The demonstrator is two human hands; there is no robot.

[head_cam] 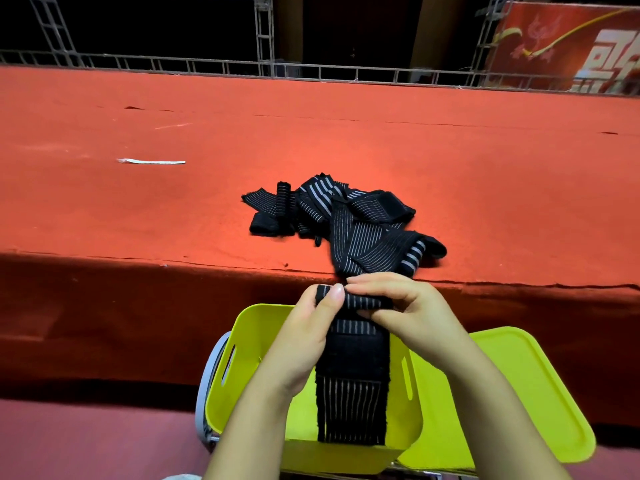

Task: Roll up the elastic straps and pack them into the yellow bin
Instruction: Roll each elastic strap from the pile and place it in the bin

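Both the left hand (304, 327) and right hand (405, 306) pinch the rolled top of a black striped elastic strap (353, 368), its tail hanging into the yellow bin (242, 348). More straps (343, 220) lie heaped on the red-carpeted stage (138, 202) just beyond; the bin's lid (519, 393) lies beside the bin.

yellow bin (242, 344) floor — hidden by strap (353, 386)

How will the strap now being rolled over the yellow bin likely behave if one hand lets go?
Probably floppy: the strap hangs limp below both hands' grip. The rolled top likely unwinds, since the left hand and right hand both pinch it. It looks light.
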